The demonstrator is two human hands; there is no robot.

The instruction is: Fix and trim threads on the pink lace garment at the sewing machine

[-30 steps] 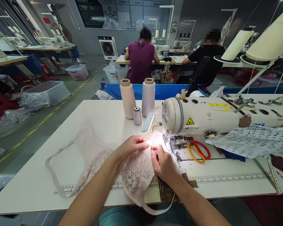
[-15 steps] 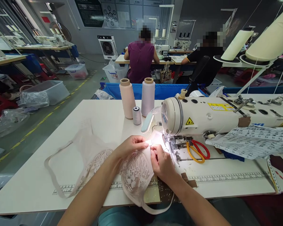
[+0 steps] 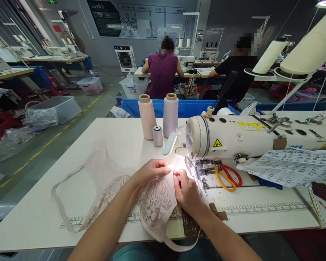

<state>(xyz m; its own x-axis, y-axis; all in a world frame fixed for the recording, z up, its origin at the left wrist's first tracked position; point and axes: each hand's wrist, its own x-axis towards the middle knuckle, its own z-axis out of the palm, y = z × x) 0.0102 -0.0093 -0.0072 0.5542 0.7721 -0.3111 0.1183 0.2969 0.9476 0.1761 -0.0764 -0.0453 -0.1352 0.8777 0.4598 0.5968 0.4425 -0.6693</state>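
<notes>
A pale pink lace bra [image 3: 156,197] lies across the white table, its near cup under my hands and a strap hanging over the front edge. My left hand [image 3: 154,169] pinches the bra's upper edge between thumb and fingers. Close beside it, my right hand [image 3: 187,188] is closed on the same edge. Both sets of fingertips meet in the bright light just left of the needle area of the sewing machine [image 3: 222,136]. The bra's other cup and band [image 3: 97,174] spread to the left, partly behind my left forearm.
Two thread cones [image 3: 147,117] and a small spool [image 3: 158,136] stand behind my hands, near a pale blue-green tool [image 3: 169,144]. Scissors [image 3: 228,177] with red and yellow handles lie by the machine. A printed ruler [image 3: 266,207] runs along the table front. Two people [image 3: 163,69] sit ahead.
The camera view has tilted slightly, so the scene sits a little lower. Both hands keep their hold on the bra with hardly any movement.
</notes>
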